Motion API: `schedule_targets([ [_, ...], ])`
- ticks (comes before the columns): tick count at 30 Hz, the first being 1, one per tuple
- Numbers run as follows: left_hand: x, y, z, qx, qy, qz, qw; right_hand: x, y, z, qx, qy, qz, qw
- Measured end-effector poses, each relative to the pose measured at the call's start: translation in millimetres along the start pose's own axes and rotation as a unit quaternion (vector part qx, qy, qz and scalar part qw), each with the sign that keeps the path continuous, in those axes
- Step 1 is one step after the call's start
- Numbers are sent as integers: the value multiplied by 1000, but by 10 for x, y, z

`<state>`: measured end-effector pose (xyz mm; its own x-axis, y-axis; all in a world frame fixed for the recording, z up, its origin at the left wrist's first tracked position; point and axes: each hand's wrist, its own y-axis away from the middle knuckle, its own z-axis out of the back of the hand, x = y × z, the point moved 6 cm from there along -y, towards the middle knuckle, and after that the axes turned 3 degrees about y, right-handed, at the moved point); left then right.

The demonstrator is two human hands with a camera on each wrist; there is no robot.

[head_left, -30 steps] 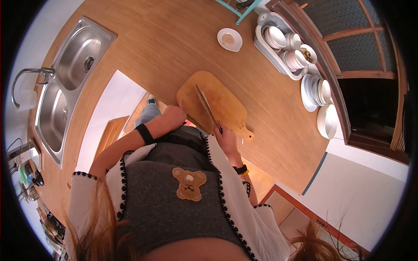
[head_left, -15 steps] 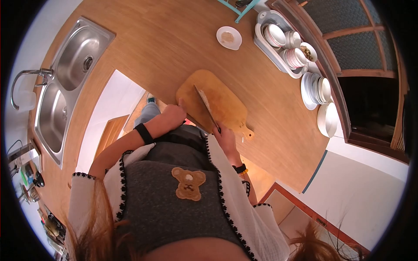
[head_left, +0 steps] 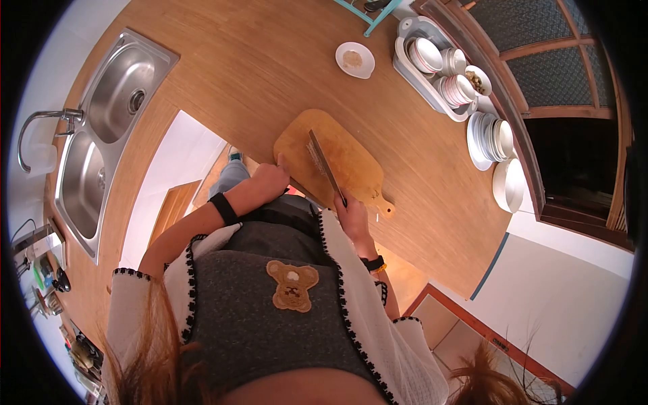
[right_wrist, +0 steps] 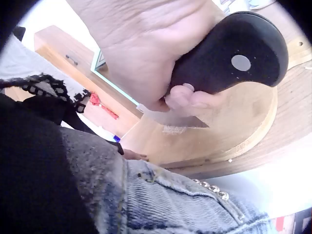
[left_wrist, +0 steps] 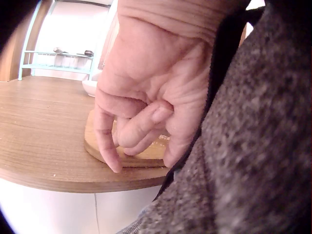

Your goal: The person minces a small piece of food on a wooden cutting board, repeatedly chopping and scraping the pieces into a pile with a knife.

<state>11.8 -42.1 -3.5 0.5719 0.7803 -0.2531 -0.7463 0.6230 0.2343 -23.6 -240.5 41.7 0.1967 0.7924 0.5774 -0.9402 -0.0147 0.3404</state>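
The right hand (head_left: 353, 214) grips the black handle (right_wrist: 229, 53) of a knife (head_left: 324, 162), its blade over the wooden cutting board (head_left: 358, 158). Fine pale crumbs lie beside the blade, seen on the board in the right wrist view (right_wrist: 175, 129). At the board's near left edge is the left hand (head_left: 270, 179). In the left wrist view that hand (left_wrist: 151, 87) points down with some fingers loosely bent and others reaching toward the board's edge (left_wrist: 97, 148); nothing is seen held in it.
A white dish (head_left: 365, 65) with pale powder stands beyond the board. At right are a grey rack (head_left: 403, 62) of bowls, stacked plates (head_left: 476, 150) and a large white bowl (head_left: 505, 192). A double steel sink (head_left: 84, 202) is at left. The counter's near edge runs beside the body.
The knife blade has shifted slightly to the right over the board, and the crumbs now show on its left side. The left hand has stayed where it was.
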Motion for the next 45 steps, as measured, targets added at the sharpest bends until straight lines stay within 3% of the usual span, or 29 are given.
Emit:
schedule_targets([
  [3,-17,-17,36,-26,-18,-7,999,-10,-6,26,-14,9,17,1000],
  [5,16,-22,-29,23,8,12,1000,-39,-8,11,-8,-12,-5,1000],
  [14,-22,-11,39,-9,-13,-11,1000,-17,15,70,-21,-22,-5,1000],
  [18,-2,-37,-7,16,13,4,1000,-90,2,38,-27,-12,-2,1000],
  [21,18,-20,-29,6,-1,10,1000,-98,1,55,-40,-67,9,997],
  [23,5,-27,-28,-11,12,-1,1000,-126,15,104,-33,-101,-50,993],
  [30,-33,-18,18,-24,-10,-18,1000,-205,-10,16,-40,-70,-52,995],
  [32,-29,-30,16,2,0,0,1000,-82,8,-38,-28,-13,10,999],
  [36,-8,-27,-2,33,-10,13,999,-35,-39,-95,-9,-16,-4,1000],
  [39,-39,-24,-24,6,-6,-11,1000,-47,-42,-49,-52,-55,13,997],
  [41,-1,-57,-88,37,3,25,999,6,-48,-13,-23,-27,39,999],
  [45,2,-23,-60,16,-4,20,1000,-3,-66,-2,-9,-30,15,999],
])
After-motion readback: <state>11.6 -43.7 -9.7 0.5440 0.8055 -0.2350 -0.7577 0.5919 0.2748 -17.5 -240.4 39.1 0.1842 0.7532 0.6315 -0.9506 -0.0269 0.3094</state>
